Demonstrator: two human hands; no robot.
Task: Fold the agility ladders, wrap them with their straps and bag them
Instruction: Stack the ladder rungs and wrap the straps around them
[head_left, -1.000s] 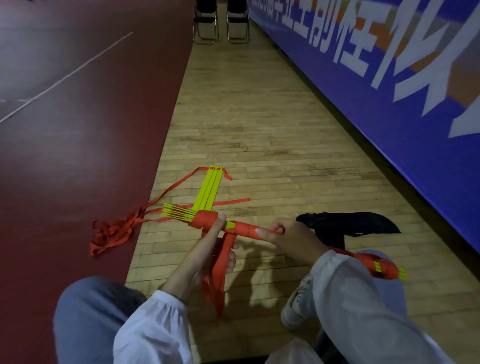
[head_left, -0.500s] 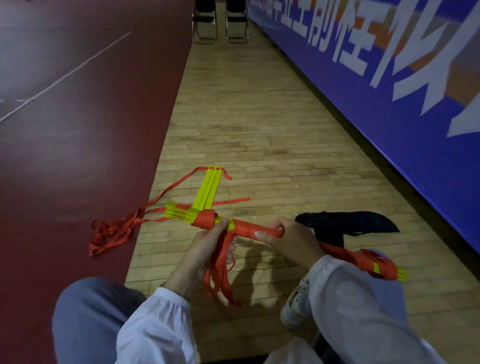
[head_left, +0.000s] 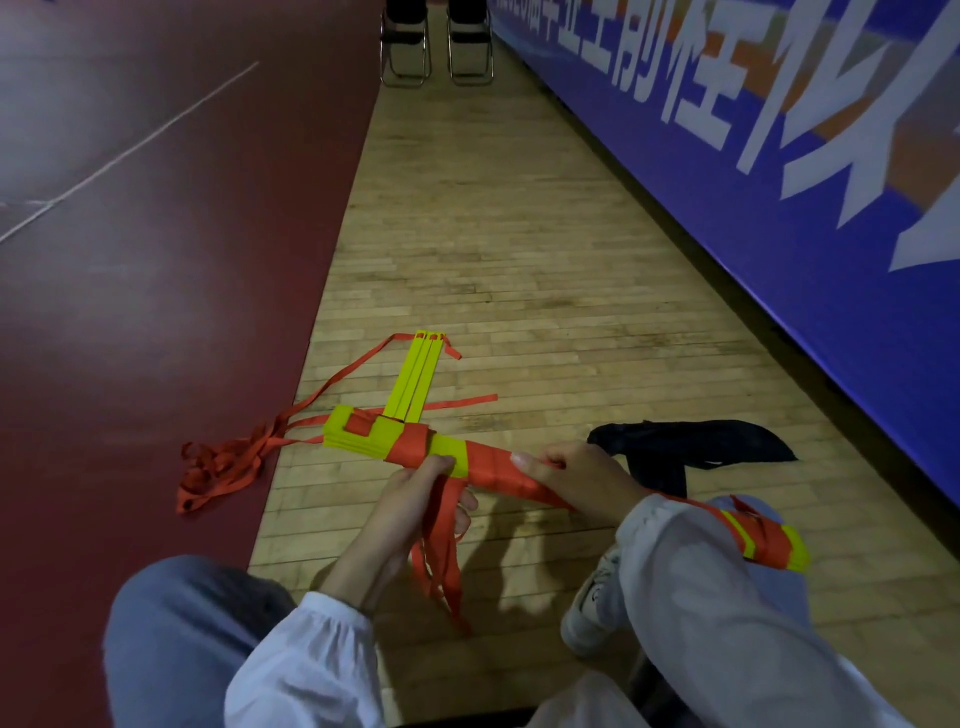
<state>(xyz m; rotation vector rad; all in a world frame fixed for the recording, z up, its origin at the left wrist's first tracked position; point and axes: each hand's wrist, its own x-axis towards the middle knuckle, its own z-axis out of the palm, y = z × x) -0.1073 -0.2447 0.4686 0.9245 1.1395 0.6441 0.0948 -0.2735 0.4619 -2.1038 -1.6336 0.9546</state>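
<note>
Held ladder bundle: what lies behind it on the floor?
Another stack of yellow rungs lies on the wooden floor, orange straps trailing left. Its near end is covered by the held bundle. A black bag lies behind the right hand.

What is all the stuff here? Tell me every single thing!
Held ladder: one, yellow wrapped in orange strap, in both hands.
Floor ladder: one, yellow, on the wooden floor behind it.
Loose straps: one tangle, orange, on the red floor, left.
Bag: one, black, on the floor, right.
Chairs: two, dark, far end.
Banner: one, blue, right side.
Shoe: one, white, below.
Left hand: grips held ladder.
Right hand: grips held ladder.
</note>
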